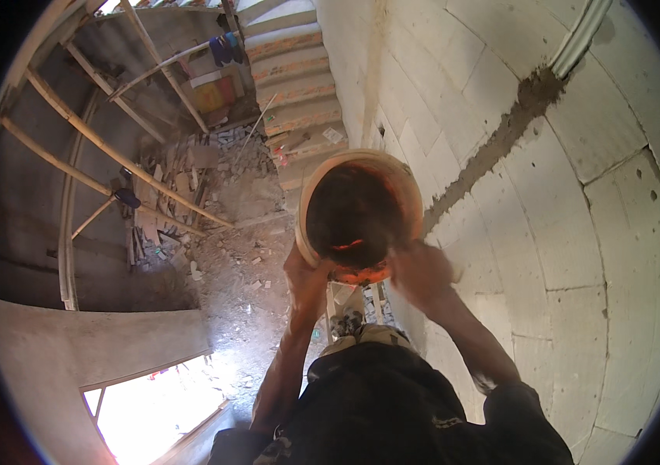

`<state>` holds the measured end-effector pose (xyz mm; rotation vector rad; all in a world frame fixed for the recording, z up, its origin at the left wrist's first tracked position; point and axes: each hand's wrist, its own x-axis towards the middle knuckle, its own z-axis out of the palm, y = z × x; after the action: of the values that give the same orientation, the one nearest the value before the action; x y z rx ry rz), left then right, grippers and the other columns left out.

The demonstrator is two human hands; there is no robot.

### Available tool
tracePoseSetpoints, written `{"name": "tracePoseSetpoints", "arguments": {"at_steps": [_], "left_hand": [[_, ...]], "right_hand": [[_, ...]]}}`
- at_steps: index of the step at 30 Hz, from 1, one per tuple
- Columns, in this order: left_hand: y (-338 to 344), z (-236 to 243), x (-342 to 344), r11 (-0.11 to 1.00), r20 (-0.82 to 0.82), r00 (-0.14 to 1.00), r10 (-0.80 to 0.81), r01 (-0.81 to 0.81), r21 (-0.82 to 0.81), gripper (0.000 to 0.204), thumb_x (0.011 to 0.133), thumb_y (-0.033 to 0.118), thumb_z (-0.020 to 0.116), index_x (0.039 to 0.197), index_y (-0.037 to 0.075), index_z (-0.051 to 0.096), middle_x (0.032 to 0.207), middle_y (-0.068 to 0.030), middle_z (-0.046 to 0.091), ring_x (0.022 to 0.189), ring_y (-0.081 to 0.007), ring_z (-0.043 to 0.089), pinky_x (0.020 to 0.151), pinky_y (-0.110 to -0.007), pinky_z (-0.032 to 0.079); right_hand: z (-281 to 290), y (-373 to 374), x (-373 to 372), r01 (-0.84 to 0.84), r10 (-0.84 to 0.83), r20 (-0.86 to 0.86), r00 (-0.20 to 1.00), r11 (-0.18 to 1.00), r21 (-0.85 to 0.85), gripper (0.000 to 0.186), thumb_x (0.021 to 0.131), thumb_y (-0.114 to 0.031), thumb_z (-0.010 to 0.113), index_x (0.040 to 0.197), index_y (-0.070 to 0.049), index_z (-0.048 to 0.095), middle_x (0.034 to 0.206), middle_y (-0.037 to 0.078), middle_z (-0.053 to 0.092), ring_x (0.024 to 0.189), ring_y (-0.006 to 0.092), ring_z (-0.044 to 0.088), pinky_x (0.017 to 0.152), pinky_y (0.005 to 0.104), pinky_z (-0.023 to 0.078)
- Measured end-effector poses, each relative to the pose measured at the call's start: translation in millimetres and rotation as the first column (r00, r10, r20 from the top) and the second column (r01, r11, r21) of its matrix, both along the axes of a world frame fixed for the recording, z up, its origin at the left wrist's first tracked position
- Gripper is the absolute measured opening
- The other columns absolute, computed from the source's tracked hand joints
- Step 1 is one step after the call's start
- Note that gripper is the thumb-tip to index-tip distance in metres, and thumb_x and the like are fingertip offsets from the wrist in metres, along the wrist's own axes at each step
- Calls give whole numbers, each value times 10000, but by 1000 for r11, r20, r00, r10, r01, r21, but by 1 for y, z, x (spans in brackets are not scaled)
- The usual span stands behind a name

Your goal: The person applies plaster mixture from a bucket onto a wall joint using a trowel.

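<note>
A round bucket [414, 194] with a pale rim and an orange inside is held up in front of me. Its mouth is tilted toward me, and dark, wet-looking material [349, 205] fills much of what shows inside. My left hand [307, 273] is closed on the near left side of the rim. On the near right side, my right hand [425, 277] is closed against the rim, a little smeared by motion. The undersides of both hands and the bucket's base are hidden.
A pale block wall [563, 325] rises close on my right, with a mortar-filled groove [481, 167] and grey conduit [582, 35]. Brick-edged stairs [295, 85] climb ahead. Bamboo poles [93, 136] cross at left above rubble [183, 186]. A bright opening [159, 411] lies lower left.
</note>
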<state>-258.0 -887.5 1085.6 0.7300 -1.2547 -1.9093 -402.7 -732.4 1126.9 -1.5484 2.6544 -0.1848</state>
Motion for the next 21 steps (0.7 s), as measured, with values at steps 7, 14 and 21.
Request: {"name": "tracePoseSetpoints", "arguments": {"at_steps": [7, 14, 21], "left_hand": [[-5, 15, 12, 995, -54, 996, -66, 70, 65, 544, 841, -81, 696, 1370, -5, 598, 1254, -88, 703, 1103, -191, 699, 905, -345, 603], [-1, 14, 30, 999, 87, 996, -26, 28, -18, 550, 841, -77, 725, 1370, -3, 594, 1254, -84, 703, 1081, -186, 711, 893, -350, 623], [-7, 5, 38, 996, 135, 987, -88, 90, -11, 581, 815, -84, 763, 1369, -10, 606, 1234, -74, 713, 1111, -175, 688, 945, -332, 581]], "right_hand": [[11, -46, 7, -126, 46, -372, 927, 973, -194, 251, 900, -172, 682, 1099, -22, 710, 955, 133, 702, 830, 310, 736, 683, 443, 610], [35, -45, -10, 126, -142, -199, 970, 988, -92, 179, 901, -182, 641, 968, -74, 768, 944, 116, 672, 834, 283, 676, 650, 470, 531], [49, -59, 23, -465, 454, -352, 818, 883, 57, 187, 798, -209, 728, 884, -48, 768, 896, 120, 624, 854, 267, 618, 633, 397, 421]]}}
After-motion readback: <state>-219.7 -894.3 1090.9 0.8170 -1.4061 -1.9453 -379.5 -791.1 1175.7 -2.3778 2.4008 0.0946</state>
